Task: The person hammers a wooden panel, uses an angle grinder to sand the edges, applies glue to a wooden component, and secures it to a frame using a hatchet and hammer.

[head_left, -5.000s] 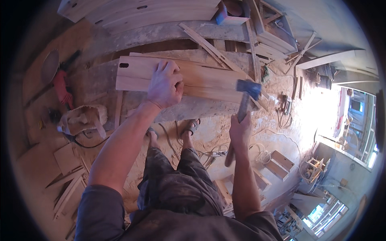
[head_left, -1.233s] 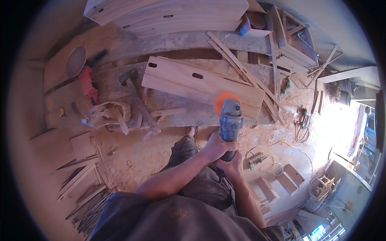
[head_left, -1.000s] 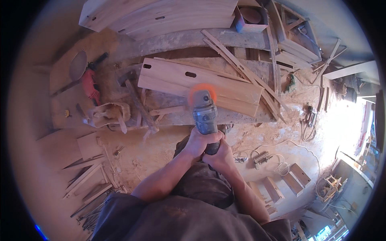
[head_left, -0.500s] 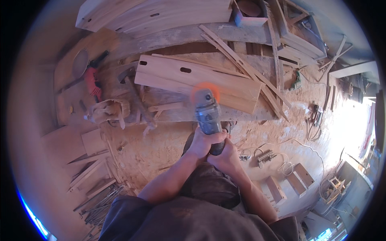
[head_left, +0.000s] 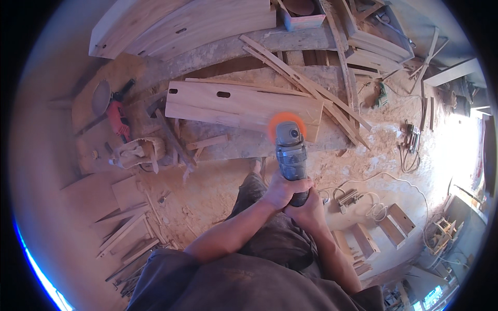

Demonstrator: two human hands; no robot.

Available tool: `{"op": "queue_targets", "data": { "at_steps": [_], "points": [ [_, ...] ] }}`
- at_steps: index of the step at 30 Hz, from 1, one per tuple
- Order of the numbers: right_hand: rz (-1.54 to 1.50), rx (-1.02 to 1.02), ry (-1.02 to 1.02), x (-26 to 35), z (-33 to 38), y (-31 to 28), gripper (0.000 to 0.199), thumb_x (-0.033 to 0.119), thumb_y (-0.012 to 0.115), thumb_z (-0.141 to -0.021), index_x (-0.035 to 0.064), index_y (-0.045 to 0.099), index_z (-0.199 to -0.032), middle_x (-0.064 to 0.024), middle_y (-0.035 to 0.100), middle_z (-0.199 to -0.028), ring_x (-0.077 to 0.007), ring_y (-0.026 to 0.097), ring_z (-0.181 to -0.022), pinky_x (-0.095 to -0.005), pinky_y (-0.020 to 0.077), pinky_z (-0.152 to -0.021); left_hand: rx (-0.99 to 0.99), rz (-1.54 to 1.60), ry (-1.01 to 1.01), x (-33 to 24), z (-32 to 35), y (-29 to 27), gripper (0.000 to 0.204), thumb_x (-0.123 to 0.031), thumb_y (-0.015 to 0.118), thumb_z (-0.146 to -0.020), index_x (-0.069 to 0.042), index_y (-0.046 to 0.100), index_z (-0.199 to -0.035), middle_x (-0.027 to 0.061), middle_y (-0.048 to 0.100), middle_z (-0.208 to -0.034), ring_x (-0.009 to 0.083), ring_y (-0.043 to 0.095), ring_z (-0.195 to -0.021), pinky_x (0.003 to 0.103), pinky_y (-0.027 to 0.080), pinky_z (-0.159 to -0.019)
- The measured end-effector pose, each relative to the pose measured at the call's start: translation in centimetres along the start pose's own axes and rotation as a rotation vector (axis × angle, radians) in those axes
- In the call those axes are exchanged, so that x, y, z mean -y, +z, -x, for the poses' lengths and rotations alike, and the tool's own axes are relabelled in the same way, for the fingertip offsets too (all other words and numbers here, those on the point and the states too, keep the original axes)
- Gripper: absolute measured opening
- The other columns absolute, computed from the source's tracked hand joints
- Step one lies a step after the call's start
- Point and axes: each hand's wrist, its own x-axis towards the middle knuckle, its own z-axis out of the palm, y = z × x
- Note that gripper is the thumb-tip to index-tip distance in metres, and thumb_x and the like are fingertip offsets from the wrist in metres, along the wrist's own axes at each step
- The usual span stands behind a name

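Snugly, both hands' fingers [head_left: 300, 184] around the grey sander [head_left: 292, 158], faint shirt marking [head_left: 238, 273] illegible.

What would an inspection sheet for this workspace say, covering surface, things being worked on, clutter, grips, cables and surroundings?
Surface: worn bench, looks dusty.
Work: slotted board lying on the bench; grey power tool, its blurred orange disc over the board's near side, toward the right end; contact cannot be told.
Clutter: red power tool and hammer-like tool at left; thin wooden strips toward the far right.
Grips: left grip and right grip, both closed around the grey power tool.
Cables: pale cable curving across the floor at right; the held tool's cord cannot be made out.
Surroundings: large panels beyond the bench; bright opening at far right.
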Motion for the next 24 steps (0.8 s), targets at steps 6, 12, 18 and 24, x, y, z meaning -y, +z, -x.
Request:
{"op": "queue_targets", "data": {
  "at_steps": [6, 12, 18, 24],
  "points": [
    [-0.068, 0.037, 0.085, -2.3, 0.6, -1.9, 0.065, 0.021, 0.082, -0.071, 0.0002, 0.059, -0.128, -0.0198, 0.071, -0.106, -0.0300, 0.072, -0.100, -0.0407, 0.0559, -0.089, -0.025, -0.081, 0.006, 2.1, -1.0, 2.0, 0.021, -0.008, 0.084, -0.076, -0.005, 0.070, -0.092, 0.0016, 0.069, -0.086, 0.0117, 0.064, -0.076, 0.032, 0.054, -0.073],
    [-0.124, 0.044, 0.112, -2.4, 0.7, -2.0, 0.059, 0.022, 0.086, -0.069, -0.0027, 0.061, -0.116, -0.0132, 0.072, -0.099, -0.0185, 0.070, -0.090, -0.0357, 0.0564, -0.080, -0.044, -0.308, -0.006, 3.0, -1.5, 2.4, 0.020, -0.008, 0.083, -0.077, -0.004, 0.072, -0.093, 0.0029, 0.070, -0.086, 0.0126, 0.066, -0.075, 0.033, 0.055, -0.072],
    [-0.053, 0.038, 0.012, -0.9, 0.2, -0.5, 0.065, 0.023, 0.087, -0.066, -0.0028, 0.060, -0.119, -0.0170, 0.072, -0.098, -0.0234, 0.072, -0.091, -0.0385, 0.0573, -0.080, -0.027, -0.054, 0.035, 0.3, 0.3, 0.3, 0.021, -0.004, 0.079, -0.079, 0.000, 0.070, -0.097, 0.0097, 0.074, -0.089, 0.0211, 0.073, -0.084, 0.036, 0.059, -0.079],
    [-0.134, -0.062, 0.020, -3.8, 0.5, -2.0, 0.058, 0.022, 0.086, -0.068, -0.0054, 0.061, -0.113, -0.0131, 0.073, -0.093, -0.0194, 0.071, -0.086, -0.0361, 0.0573, -0.077, 0.003, -0.240, -0.016, 2.1, -1.8, 3.0, 0.032, -0.005, 0.082, -0.076, -0.002, 0.068, -0.105, 0.0062, 0.072, -0.090, 0.0158, 0.069, -0.079, 0.033, 0.057, -0.075]
  ]
}}
